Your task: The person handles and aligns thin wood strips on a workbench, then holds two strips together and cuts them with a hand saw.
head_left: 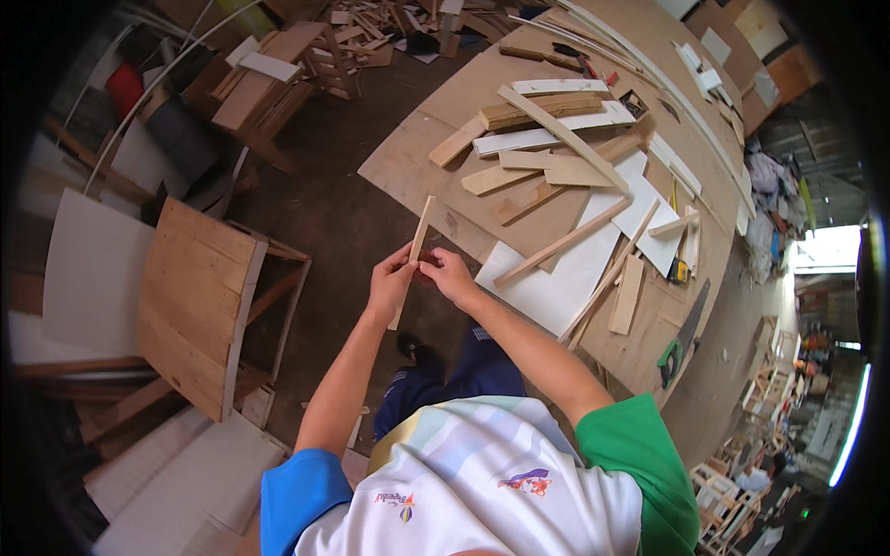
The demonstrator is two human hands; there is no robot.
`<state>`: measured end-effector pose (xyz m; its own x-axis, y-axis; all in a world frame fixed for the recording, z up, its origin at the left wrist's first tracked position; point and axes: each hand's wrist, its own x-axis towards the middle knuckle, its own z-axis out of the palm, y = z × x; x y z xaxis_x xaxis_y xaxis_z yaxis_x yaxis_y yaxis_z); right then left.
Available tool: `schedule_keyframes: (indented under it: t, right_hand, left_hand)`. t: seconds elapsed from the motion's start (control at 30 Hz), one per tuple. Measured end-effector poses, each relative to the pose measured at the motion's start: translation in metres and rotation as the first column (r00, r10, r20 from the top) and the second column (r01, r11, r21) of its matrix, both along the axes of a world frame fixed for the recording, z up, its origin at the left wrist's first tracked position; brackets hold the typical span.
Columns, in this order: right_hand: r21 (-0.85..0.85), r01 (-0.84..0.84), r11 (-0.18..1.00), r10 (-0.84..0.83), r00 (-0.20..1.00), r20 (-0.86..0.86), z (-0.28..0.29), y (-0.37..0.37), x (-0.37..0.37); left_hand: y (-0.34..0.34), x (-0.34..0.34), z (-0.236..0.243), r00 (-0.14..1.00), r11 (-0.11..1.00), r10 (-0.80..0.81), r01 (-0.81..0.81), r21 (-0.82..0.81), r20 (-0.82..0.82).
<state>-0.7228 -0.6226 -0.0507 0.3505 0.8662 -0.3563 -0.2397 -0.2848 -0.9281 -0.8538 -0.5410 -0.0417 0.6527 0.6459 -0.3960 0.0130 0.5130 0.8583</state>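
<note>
Ahead of the white printed shirt front, the bare left hand and bare right hand sit close together, fingers bent. The left forearm angles inward from the shirt's left, the right forearm from its right.

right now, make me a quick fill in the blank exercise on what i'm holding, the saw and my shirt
1. The left hand holds a thin, pale strip made of ____.
2. The hand saw lying on the table has a handle that is mostly ____ in colour.
3. The shirt has a green right sleeve, while its left sleeve is ____.

Missing words: wood; green; blue
</note>
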Motion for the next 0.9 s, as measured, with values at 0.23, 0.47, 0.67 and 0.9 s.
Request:
schedule_keyframes:
  t: [0.23, 0.47, 0.67, 0.9]
  right_hand:
    - [-0.055, 0.198, 0.979, -0.204, 0.969, -0.138, -0.018, 0.069, 0.043]
    - [-0.006, 0.259, 0.966, -0.258, 0.961, -0.102, -0.031, 0.158, 0.078]
    - [0.003, 0.47, 0.883, -0.47, 0.882, -0.027, 0.014, 0.222, 0.101]
    - [0.052, 0.753, 0.656, -0.745, 0.657, -0.12, 0.006, 0.29, 0.131]
  left_hand:
    - [0.089, 0.046, 0.005, 0.989, 0.996, -0.087, 0.09, 0.023, -0.122]
    - [0.194, 0.101, -0.001, 0.883, 0.852, -0.293, 0.415, 0.319, -0.367]
    - [0.263, 0.139, 0.008, 0.821, 0.828, -0.447, 0.53, 0.182, -0.356]
    - [0.351, 0.205, 0.01, 0.701, 0.547, -0.591, 0.712, 0.441, -0.399]
